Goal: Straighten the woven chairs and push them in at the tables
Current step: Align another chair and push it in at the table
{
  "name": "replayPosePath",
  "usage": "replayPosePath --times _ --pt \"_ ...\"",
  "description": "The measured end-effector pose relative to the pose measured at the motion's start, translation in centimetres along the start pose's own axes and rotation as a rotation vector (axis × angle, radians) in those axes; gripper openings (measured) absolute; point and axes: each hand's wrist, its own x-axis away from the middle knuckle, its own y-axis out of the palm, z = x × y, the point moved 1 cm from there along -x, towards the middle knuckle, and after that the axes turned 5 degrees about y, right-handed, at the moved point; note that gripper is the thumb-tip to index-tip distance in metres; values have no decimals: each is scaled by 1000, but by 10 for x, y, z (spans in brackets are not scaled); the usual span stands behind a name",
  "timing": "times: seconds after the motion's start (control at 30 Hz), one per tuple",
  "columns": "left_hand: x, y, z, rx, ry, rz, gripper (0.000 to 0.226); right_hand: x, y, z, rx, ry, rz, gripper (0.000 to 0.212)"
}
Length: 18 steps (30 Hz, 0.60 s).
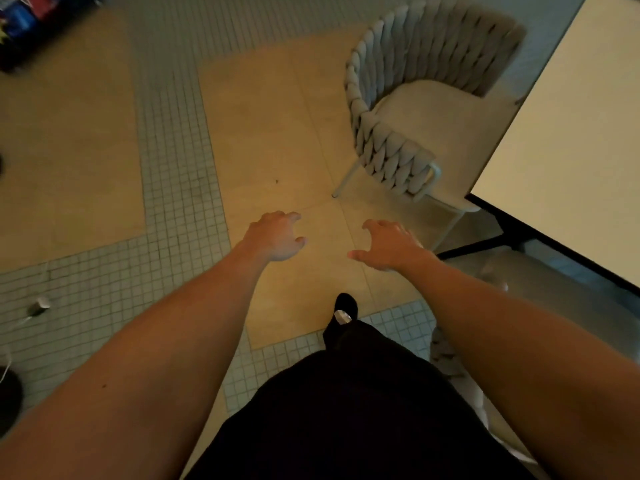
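A pale grey woven chair (391, 98) with a cushioned seat stands at the upper right, its seat front tucked partly under the edge of a white table (571, 140). The chair's curved woven back faces left toward the open floor. My left hand (275, 239) and my right hand (389, 245) are stretched out in front of me over the floor, fingers spread and curled, holding nothing. Both hands are short of the chair and do not touch it. Part of a second woven chair (450, 358) shows behind my right forearm, mostly hidden.
The floor has beige slabs bordered by small grey tiles (173, 150). A small cup-like object (38, 306) lies at the left. Dark items (31, 26) sit at the top left corner. My dark shoe (343, 313) is below my hands. The table's black base (485, 240) runs along the floor.
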Motion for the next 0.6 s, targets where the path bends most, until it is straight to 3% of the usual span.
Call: replayPosePath --times 0.6 --pt "-172 -137 -44 12 28 -6 68 -181 -125 -29 46 -15 -109 80"
